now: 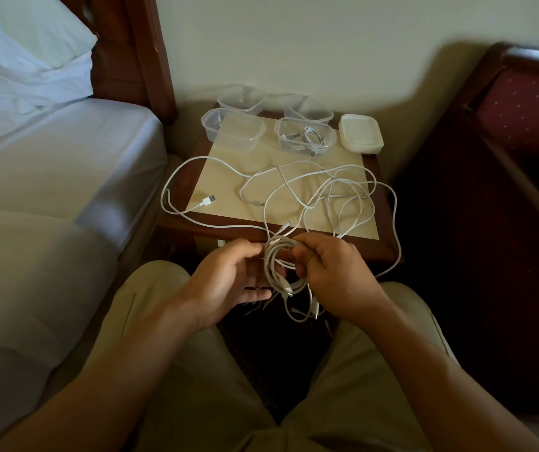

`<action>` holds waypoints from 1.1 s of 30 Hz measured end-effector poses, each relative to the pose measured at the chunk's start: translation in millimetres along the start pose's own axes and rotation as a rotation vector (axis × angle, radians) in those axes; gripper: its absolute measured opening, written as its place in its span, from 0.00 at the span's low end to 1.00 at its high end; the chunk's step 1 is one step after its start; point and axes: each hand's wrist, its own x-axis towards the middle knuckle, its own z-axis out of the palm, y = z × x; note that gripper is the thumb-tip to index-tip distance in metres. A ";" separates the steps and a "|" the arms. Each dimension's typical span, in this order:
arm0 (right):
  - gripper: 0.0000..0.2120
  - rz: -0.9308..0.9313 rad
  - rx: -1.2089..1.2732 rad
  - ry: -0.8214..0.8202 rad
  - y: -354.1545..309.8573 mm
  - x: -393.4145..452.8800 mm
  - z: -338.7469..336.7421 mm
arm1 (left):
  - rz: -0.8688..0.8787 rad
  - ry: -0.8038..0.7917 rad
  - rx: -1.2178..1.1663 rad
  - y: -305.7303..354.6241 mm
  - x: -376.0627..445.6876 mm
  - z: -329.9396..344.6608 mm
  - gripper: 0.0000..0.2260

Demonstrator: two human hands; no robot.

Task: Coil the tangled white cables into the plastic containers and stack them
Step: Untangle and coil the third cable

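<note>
Right hand [336, 275] grips the cable coil [281, 265] (loose strands trail onto the table [229, 177]); left hand [229, 278] relaxed, fingers apart.

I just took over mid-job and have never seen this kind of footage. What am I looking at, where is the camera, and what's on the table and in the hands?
There is no machine: a seated person works with bare hands, filmed by one wide-angle camera on their head, looking down. The right hand grips a partly wound coil of white cable; the left hand is open beside it, fingers reaching to the coil. On the small table lie the tangled cables, four clear containers, one container already holding a coiled cable, and a stack of lids.
</note>
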 end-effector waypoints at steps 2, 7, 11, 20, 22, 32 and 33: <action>0.14 -0.011 -0.033 -0.017 0.2 -0.2 0.2 | 0.053 -0.032 0.103 0.2 -1.6 1.7 0.17; 0.13 0.031 -0.037 -0.062 1.6 0.2 -0.4 | 0.288 -0.025 0.534 0.6 -7.3 7.0 0.11; 0.14 0.081 -0.025 -0.055 2.4 1.4 0.2 | 0.333 0.075 0.750 1.0 -7.3 1.3 0.17; 0.15 0.101 -0.053 0.055 9.4 10.0 -8.8 | 0.239 0.019 0.438 12.9 -7.6 1.4 0.24; 0.16 0.081 -0.055 0.049 6.0 11.2 -9.1 | 0.285 -0.005 0.517 12.9 -7.9 0.4 0.22; 0.12 0.069 -0.075 -0.078 4.3 9.0 -3.9 | 0.197 0.084 0.365 3.7 -5.9 9.2 0.09; 0.12 0.079 -0.057 -0.099 4.0 8.9 -3.5 | 0.193 0.124 0.312 2.4 -5.2 11.6 0.13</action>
